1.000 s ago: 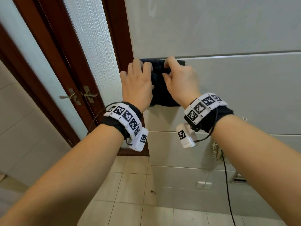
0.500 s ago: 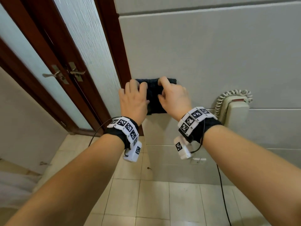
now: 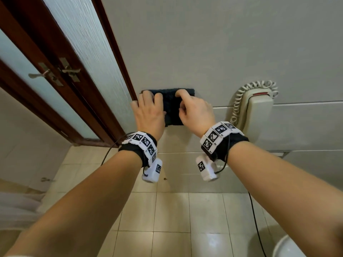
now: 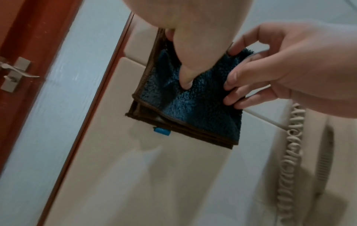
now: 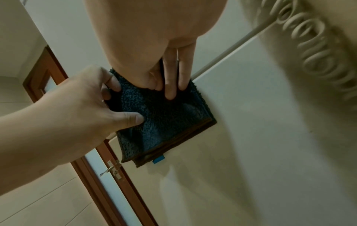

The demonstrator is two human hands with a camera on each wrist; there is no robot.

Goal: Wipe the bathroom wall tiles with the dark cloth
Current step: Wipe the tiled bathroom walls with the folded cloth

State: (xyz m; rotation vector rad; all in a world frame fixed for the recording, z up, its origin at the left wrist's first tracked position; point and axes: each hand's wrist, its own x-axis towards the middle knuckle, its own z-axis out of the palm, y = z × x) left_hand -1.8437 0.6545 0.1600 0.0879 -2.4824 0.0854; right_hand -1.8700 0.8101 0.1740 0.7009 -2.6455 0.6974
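A folded dark blue cloth [image 3: 171,106] with a brown hem lies flat against the pale wall tiles [image 3: 204,43], just right of the door frame. My left hand [image 3: 148,108] covers its left half, bent fingers at the edge and thumb on the pile. On the right half is my right hand [image 3: 193,110], with curled fingers hooked at the edge. In the left wrist view the cloth [image 4: 193,110] shows a small blue tag, with my left hand [image 4: 183,61] and right hand [image 4: 270,73] on it. The right wrist view shows the cloth [image 5: 166,122] under my right hand [image 5: 170,79] and left hand [image 5: 86,107].
A beige wall phone [image 3: 258,108] with a coiled cord hangs just right of my right hand. A dark wooden door [image 3: 78,58] with metal handles [image 3: 68,70] stands to the left. Below are beige floor tiles [image 3: 172,219], a black cable [image 3: 256,219] and a white rim [image 3: 289,247].
Both hands have slid the cloth down the wall, from the upper tile seam to the level of the phone. The hold on the cloth looks the same.
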